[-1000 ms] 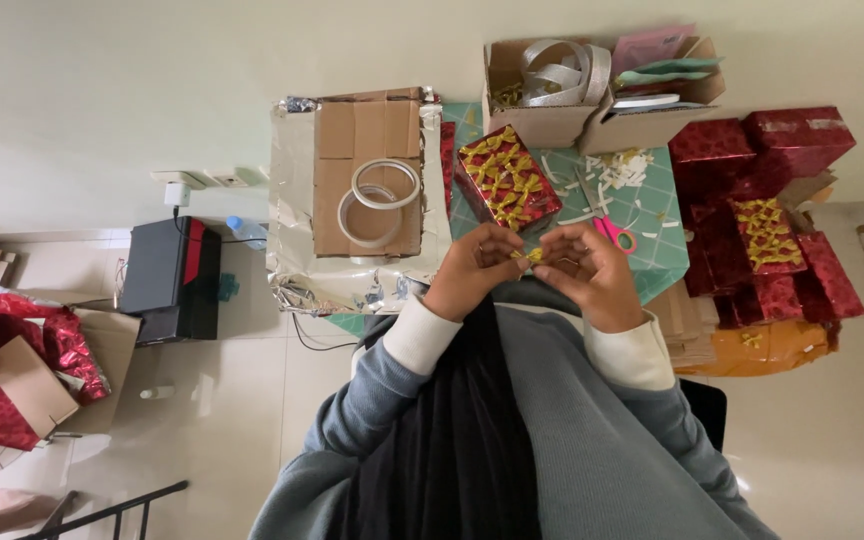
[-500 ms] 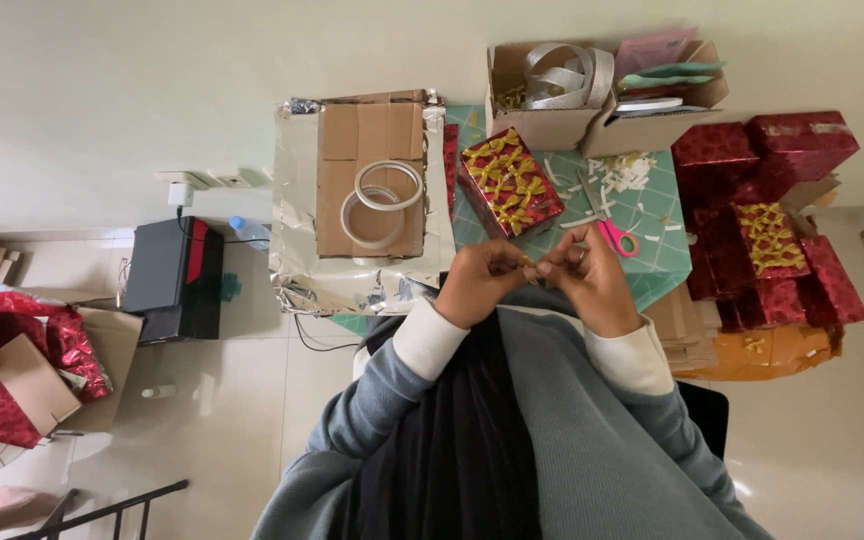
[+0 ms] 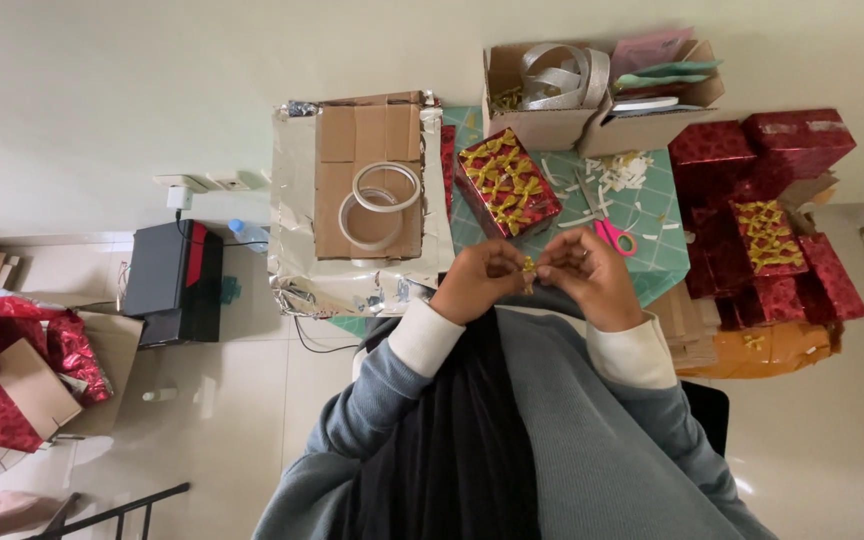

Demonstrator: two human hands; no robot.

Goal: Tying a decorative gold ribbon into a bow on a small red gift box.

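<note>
Both hands meet at the table's near edge: left hand and right hand pinch a small gold bow between fingertips, seemingly shaping it; next it needs placing on the red box just beyond

The small bow is gold. At twelve o'clock of it, the gift box is glittery red patterned with gold bows. The table is teal with a pale grid. At two o'clock, the scissors have pink handles.
</note>
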